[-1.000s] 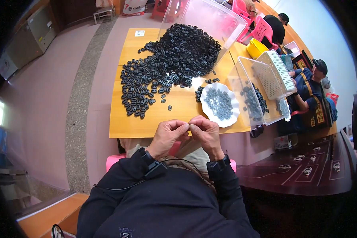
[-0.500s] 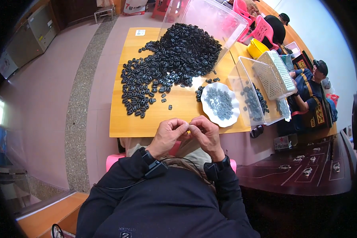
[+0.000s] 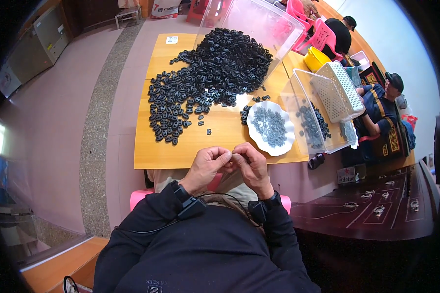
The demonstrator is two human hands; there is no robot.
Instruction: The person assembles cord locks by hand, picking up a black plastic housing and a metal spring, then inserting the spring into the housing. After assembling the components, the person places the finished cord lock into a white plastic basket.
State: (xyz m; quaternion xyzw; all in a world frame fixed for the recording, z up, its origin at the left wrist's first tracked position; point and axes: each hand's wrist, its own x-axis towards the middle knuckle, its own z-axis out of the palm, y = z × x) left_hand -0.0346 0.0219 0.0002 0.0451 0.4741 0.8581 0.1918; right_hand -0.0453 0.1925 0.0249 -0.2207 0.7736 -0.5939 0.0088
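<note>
My left hand [image 3: 208, 166] and my right hand [image 3: 252, 166] meet fingertip to fingertip just off the near edge of the wooden table [image 3: 181, 146]. Their fingers are pinched together around something very small that I cannot make out. Beyond them a large heap of small black plastic parts [image 3: 215, 68] spreads over the table. A white scalloped plate [image 3: 271, 128] holding several grey pieces sits to the right of my hands.
A clear plastic bin [image 3: 259, 24] lies tipped over behind the heap. Another clear bin [image 3: 310, 117] with dark parts and a white mesh basket [image 3: 337, 90] stand at the table's right end. A seated person [image 3: 381, 107] is on the right. A dark table [image 3: 376, 210] is at lower right.
</note>
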